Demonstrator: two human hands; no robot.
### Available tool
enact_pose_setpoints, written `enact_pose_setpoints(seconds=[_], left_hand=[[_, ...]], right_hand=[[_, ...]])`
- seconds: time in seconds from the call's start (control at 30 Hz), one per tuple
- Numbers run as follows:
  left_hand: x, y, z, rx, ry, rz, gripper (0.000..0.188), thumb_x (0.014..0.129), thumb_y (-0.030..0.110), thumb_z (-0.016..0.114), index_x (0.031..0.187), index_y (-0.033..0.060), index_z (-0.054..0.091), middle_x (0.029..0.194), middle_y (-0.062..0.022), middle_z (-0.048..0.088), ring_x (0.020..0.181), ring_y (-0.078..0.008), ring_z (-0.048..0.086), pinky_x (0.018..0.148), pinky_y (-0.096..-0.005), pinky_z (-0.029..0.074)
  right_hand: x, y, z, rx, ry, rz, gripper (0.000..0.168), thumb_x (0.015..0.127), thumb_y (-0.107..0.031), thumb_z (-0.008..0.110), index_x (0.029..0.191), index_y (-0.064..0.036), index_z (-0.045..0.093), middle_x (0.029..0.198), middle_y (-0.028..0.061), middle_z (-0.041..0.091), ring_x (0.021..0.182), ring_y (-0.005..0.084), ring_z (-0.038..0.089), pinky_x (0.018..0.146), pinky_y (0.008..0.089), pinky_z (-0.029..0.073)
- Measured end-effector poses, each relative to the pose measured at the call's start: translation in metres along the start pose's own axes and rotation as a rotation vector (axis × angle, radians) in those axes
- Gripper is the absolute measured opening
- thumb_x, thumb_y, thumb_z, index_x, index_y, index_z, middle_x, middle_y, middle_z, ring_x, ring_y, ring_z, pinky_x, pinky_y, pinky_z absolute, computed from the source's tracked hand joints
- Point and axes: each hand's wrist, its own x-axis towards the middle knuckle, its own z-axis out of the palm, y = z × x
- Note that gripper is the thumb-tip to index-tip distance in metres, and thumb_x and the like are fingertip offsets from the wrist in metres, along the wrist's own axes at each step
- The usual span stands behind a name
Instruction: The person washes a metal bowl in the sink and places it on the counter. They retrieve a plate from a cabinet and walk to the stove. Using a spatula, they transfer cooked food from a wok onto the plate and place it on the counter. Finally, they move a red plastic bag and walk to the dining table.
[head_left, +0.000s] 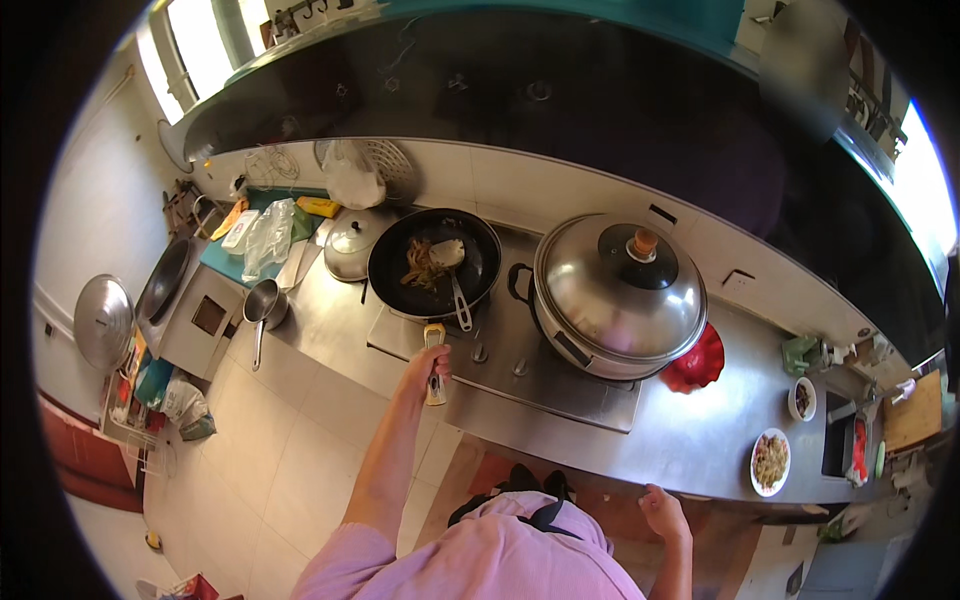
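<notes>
My left hand (429, 370) grips the handle (434, 341) of a black wok (476, 259) on the left side of the gas stove. Cooked shredded food (420, 264) lies in the wok. A metal cooking turner (447, 255) rests inside, its slotted handle leaning over the near rim. My right hand (665, 513) hangs by the counter's front edge with fingers curled, apart from anything I can make out. Right of the wok sits a large steel pot (600, 360) under a domed lid (585, 277) with an orange-brown knob.
A small steel saucepan (265, 303) stands at the left with its handle over the edge. Behind it lie a domed lid (352, 251) and plastic bags (268, 236). Rightward are a red scalloped dish (701, 364), a plate of food (770, 461), a bowl (802, 399) and the sink (835, 435).
</notes>
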Motion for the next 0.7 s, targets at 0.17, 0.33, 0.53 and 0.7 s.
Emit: enact_pose_setpoints(seconds=[0.17, 0.33, 0.53, 0.7], left_hand=[[0.012, -0.007, -0.003, -0.115, -0.011, -0.034, 0.02, 0.08, 0.023, 0.056, 0.068, 0.0122, 0.044, 0.05, 0.0021, 0.04, 0.041, -0.0098, 0.04, 0.042, -0.0243, 0.037], [0.014, -0.002, 0.015, -0.224, 0.057, -0.089, 0.037, 0.081, 0.044, 0.053, 0.087, 0.0087, 0.049, 0.068, -0.0058, 0.055, 0.054, -0.0194, 0.053, 0.054, -0.0346, 0.047], [-0.03, -0.018, -0.036, -0.108, -0.101, -0.078, 0.048, 0.082, 0.054, 0.044, 0.105, 0.012, 0.049, 0.088, -0.008, 0.059, 0.079, -0.0235, 0.057, 0.072, -0.0435, 0.047], [-0.1, -0.099, -0.168, -0.069, 0.274, -0.193, 0.045, 0.081, 0.051, 0.047, 0.11, 0.0167, 0.046, 0.094, 0.0011, 0.056, 0.086, -0.0158, 0.054, 0.075, -0.0379, 0.039]], right_hand=[[-0.01, -0.041, 0.012, 0.008, -0.02, -0.016, 0.037, 0.079, -0.021, 0.055, 0.111, -0.002, 0.051, 0.09, 0.0161, 0.062, 0.086, 0.0305, 0.059, 0.074, 0.0354, 0.046], [-0.002, -0.058, 0.028, -0.038, -0.015, -0.208, 0.035, 0.079, -0.018, 0.055, 0.109, 0.0, 0.05, 0.088, 0.0184, 0.06, 0.085, 0.0335, 0.057, 0.072, 0.0387, 0.045], [0.001, -0.051, 0.035, 0.067, 0.078, -0.315, 0.022, 0.078, -0.02, 0.057, 0.089, -0.001, 0.053, 0.08, 0.0177, 0.057, 0.077, 0.0345, 0.055, 0.066, 0.0404, 0.044], [0.001, -0.044, 0.019, 0.192, 0.404, -0.332, 0.021, 0.076, -0.02, 0.059, 0.069, -0.001, 0.055, 0.069, 0.0152, 0.055, 0.064, 0.0327, 0.054, 0.058, 0.0385, 0.043]])
